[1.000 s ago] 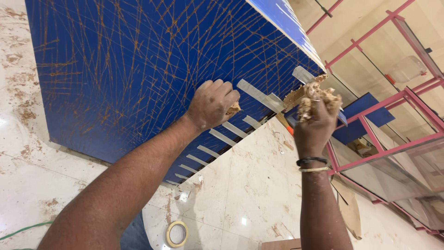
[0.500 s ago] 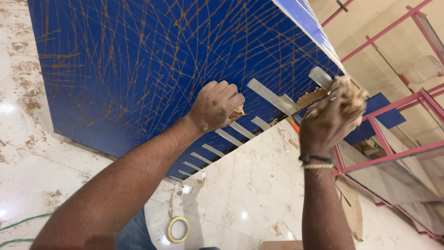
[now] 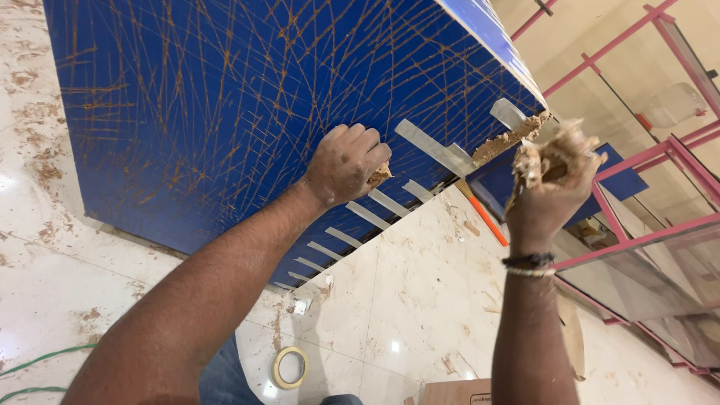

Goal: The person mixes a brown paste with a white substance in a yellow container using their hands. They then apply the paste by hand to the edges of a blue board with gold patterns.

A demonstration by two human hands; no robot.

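Note:
A large blue panel (image 3: 225,105), streaked with brown glue lines, fills the upper left. Several strips of clear tape (image 3: 435,148) run across its lower right edge. My left hand (image 3: 346,161) presses on the panel near that edge, fingers curled over a small lump of tan paste. My right hand (image 3: 551,184) is raised just off the panel's corner, closed around a clump of the same tan paste. More of the paste (image 3: 510,139) is smeared along the corner edge.
A roll of tape (image 3: 289,367) lies on the marble floor (image 3: 397,300) below. Pink metal frames with glass panes (image 3: 645,240) stand to the right. An orange-handled tool (image 3: 486,219) lies under the panel's edge. A green cable (image 3: 30,367) runs at lower left.
My right hand has pulled away from the corner edge to the right with its clump of paste. My left hand stays pressed on the panel.

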